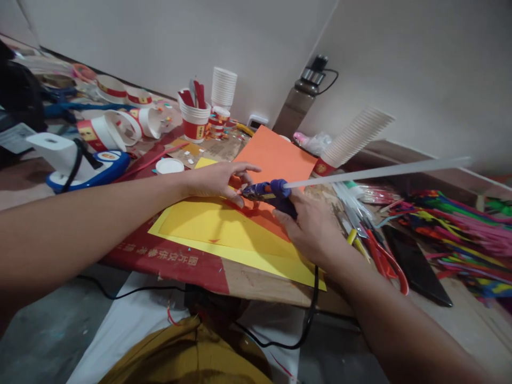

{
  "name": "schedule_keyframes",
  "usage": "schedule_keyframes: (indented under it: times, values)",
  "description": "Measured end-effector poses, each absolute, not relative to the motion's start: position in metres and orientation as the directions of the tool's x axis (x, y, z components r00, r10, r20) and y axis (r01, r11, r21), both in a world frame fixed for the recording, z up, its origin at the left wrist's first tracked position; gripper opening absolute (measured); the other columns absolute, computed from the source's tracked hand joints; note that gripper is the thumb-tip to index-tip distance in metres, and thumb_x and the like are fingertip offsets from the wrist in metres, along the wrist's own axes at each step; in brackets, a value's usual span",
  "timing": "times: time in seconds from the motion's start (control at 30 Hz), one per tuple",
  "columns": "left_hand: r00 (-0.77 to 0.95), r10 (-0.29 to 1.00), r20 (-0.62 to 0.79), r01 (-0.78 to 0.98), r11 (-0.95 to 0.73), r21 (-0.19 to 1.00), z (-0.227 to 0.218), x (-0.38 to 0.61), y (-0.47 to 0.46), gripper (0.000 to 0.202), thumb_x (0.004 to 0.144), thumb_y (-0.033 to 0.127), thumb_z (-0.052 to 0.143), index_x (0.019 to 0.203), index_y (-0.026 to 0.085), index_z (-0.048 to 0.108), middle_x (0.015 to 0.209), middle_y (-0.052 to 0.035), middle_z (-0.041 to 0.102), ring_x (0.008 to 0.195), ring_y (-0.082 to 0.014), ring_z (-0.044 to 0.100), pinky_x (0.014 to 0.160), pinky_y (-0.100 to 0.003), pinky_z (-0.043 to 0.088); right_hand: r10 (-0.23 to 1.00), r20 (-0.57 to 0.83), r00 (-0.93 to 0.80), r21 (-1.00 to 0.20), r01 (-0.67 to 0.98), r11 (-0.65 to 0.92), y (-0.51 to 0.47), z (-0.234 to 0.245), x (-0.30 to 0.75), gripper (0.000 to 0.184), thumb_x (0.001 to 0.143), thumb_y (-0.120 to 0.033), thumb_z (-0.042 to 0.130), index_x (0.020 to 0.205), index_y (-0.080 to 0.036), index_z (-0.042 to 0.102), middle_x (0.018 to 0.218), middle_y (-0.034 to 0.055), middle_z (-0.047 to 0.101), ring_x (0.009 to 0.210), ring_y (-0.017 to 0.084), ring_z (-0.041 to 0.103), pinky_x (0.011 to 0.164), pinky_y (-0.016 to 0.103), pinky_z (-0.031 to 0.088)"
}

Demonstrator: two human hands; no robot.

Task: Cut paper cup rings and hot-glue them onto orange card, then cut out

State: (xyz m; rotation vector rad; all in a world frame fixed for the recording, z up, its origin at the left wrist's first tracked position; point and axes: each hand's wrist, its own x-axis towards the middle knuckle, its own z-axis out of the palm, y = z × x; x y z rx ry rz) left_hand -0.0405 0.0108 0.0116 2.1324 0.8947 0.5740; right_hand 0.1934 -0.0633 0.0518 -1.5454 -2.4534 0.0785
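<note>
In my right hand [316, 224] is a dark blue glue gun [276, 193], gripped by its handle. A long whitish glue stick [376, 172] sticks out of its back end, up to the right. The gun's nozzle points left, into the fingers of my left hand [218, 180]. That hand's thumb and fingers curl around the nozzle tip; what they hold there is too small and blurred to make out. Below both hands lie sheets of yellow paper [192, 226] and an orange sheet [276, 152]. A small orange scrap [215, 241] rests on the yellow.
Paper cups [194, 128] and a bottle [298, 101] stand along the wall; a cup stack [356, 136] leans at right. Red-handled scissors [384, 256], a black phone-like slab [416, 264] and colourful pipe cleaners [460, 224] lie right. A black cord [308, 325] hangs over the front edge.
</note>
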Motion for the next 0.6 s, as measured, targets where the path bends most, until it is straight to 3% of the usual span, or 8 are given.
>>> schedule_keyframes:
  times: [0.2,0.37,0.6]
  values:
    - [0.637,0.764,0.103,0.428,-0.462,0.777,0.0123,-0.0392,0.0103,0.086,0.067,0.034,0.079,0.143,0.021,0.040,0.110,-0.0051,0.068,0.097,-0.0185,0.064,0.093,-0.032,0.044,0.913,0.149,-0.379,-0.214,0.889,0.404,-0.0609,0.0475,0.1930,0.035,0.090,-0.029,0.051,0.122,-0.019,0.056,0.103,0.0113,0.071,0.091,0.030,0.065,0.077,0.041,0.048]
    - [0.642,0.759,0.110,0.414,-0.464,0.783,0.0118,-0.0394,0.0114,0.086,0.068,0.032,0.079,0.144,0.020,0.039,0.109,-0.0052,0.068,0.100,-0.0187,0.063,0.096,-0.033,0.042,0.923,0.154,-0.352,-0.179,0.909,0.377,-0.0611,0.0512,0.1944,0.037,0.089,-0.024,0.050,0.126,-0.020,0.054,0.108,0.0118,0.070,0.097,0.032,0.064,0.081,0.044,0.047]
    - [0.643,0.759,0.101,0.404,-0.448,0.797,0.0101,-0.0396,0.0128,0.089,0.067,0.031,0.078,0.145,0.020,0.036,0.115,-0.0063,0.068,0.107,-0.0202,0.062,0.099,-0.034,0.040,0.906,0.171,-0.387,-0.113,0.906,0.409,-0.0670,0.0574,0.2019,0.026,0.089,-0.024,0.049,0.111,-0.016,0.059,0.103,0.0143,0.069,0.089,0.030,0.064,0.073,0.040,0.048]
